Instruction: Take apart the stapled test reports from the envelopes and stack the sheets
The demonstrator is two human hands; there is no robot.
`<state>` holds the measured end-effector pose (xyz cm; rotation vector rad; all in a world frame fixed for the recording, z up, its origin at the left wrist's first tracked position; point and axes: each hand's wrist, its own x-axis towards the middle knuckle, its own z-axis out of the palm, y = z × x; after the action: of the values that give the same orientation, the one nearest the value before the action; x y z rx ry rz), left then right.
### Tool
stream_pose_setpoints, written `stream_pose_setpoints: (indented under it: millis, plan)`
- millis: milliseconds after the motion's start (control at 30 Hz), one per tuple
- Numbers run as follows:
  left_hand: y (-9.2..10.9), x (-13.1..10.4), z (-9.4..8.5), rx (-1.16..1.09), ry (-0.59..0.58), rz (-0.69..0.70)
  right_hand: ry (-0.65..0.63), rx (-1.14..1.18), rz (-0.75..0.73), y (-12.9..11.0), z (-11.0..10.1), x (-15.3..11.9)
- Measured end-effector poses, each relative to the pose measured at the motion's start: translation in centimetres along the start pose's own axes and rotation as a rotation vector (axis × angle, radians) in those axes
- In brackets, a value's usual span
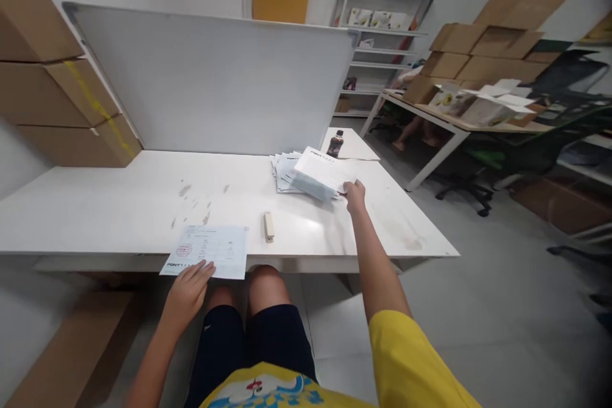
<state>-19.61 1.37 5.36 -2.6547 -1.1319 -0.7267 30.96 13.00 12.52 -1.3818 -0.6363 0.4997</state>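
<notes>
Fingers of the left hand (187, 290) lie loosely spread and flat on the near edge of one printed sheet (206, 251) at the front of the white table (119, 204), while the right hand (355, 194) reaches far out, fingers pinching the top paper (321, 172) lifted off a fanned stack of papers (285, 171). One stapler (269, 226) lies between the sheet and the stack, and one dark bottle (335, 143) stands just behind the stack; its contents cannot be told.
</notes>
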Motion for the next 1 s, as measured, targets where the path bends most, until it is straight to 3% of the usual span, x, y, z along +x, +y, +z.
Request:
stream_pose_setpoints:
  millis: [67,133,200,267,333,433,500,567,667,800,900,1000]
  plan:
    - [0.8,-0.7,-0.6,0.016,0.021,-0.006,0.030,-0.087,0.059,-0.1,1.2,0.8]
    - [1.8,-0.8,-1.1,0.015,0.038,-0.001,0.074,-0.174,0.081,0.1,1.5,0.0]
    - [2.6,-0.6,-1.4,0.017,0.078,0.012,0.098,-0.236,0.056,0.7,1.2,-2.7]
    - [3.3,-0.2,-1.5,0.047,0.143,0.027,0.041,-0.245,0.021,1.6,0.3,-7.3]
    - [3.7,0.2,-1.3,0.083,0.194,0.061,-0.192,-0.130,0.027,2.3,-0.9,-13.3]
    - [4.9,0.6,-0.5,0.074,0.173,0.139,-0.738,0.027,0.355,2.7,-2.5,-22.6]
    - [6.3,0.7,0.3,0.039,0.118,0.202,-0.865,0.126,0.524,2.6,-3.1,-27.4]
    - [8.2,0.8,1.1,0.002,0.082,0.288,-0.837,0.236,0.620,2.4,-3.3,-30.3]
    - [11.2,1.1,2.4,-0.058,0.074,0.372,-0.641,0.299,0.629,2.8,-3.5,-31.2]
    - [14.0,1.5,3.4,-0.127,0.050,0.326,-0.481,0.190,0.539,4.1,-4.8,-29.1]
    - [14.7,1.4,3.5,-0.163,0.051,0.280,-0.409,0.139,0.482,4.9,-6.4,-27.0]
    - [14.0,1.3,3.2,-0.194,0.041,0.261,-0.348,0.043,0.435,5.5,-7.7,-25.2]
